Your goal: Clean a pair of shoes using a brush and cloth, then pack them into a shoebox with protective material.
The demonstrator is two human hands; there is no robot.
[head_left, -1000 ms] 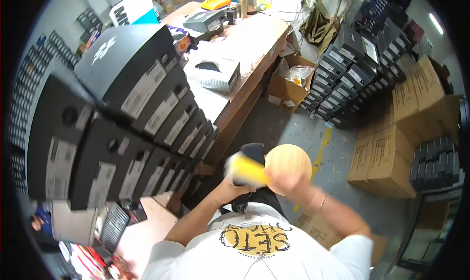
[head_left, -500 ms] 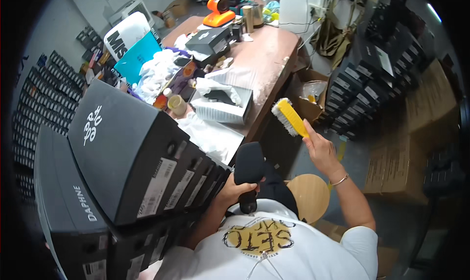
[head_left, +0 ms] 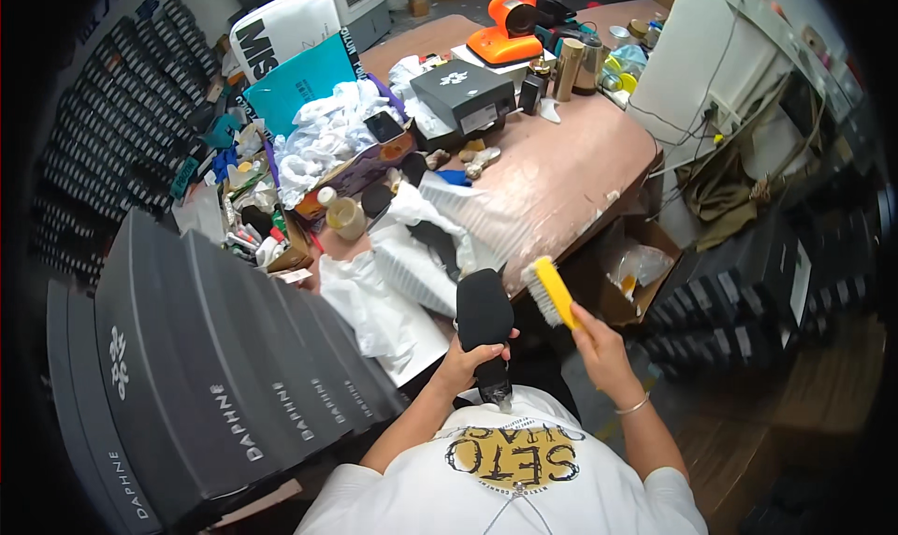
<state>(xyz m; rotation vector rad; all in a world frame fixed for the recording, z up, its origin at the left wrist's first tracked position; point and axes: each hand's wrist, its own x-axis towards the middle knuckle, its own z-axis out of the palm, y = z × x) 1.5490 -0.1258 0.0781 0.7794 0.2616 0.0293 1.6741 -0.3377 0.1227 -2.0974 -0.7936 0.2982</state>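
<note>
My left hand (head_left: 460, 365) is wrapped round the middle of a black shoe (head_left: 484, 309), which stands lengthwise in front of my chest with its broad toe end pointing away. A yellow brush (head_left: 554, 292) with pale bristles is gripped at its handle by my right hand (head_left: 603, 350), a bracelet at that wrist. The bristles face left, toward the shoe, with a gap between them. Just beyond the shoe, white tissue paper (head_left: 369, 301) lies at the table's near edge, with a dark thing partly wrapped in it.
Stacked dark shoe boxes (head_left: 187, 367) crowd the left side. The brown table (head_left: 571, 170) carries a glue jar (head_left: 344, 219), a carton of white crumpled paper (head_left: 323, 133), a grey shoe box (head_left: 463, 95) and an orange device (head_left: 505, 35). An open carton (head_left: 645, 264) and more boxes are at right.
The view has swung, so more of the table shows. The brush has come nearer the shoe and lower. Both hands keep their holds.
</note>
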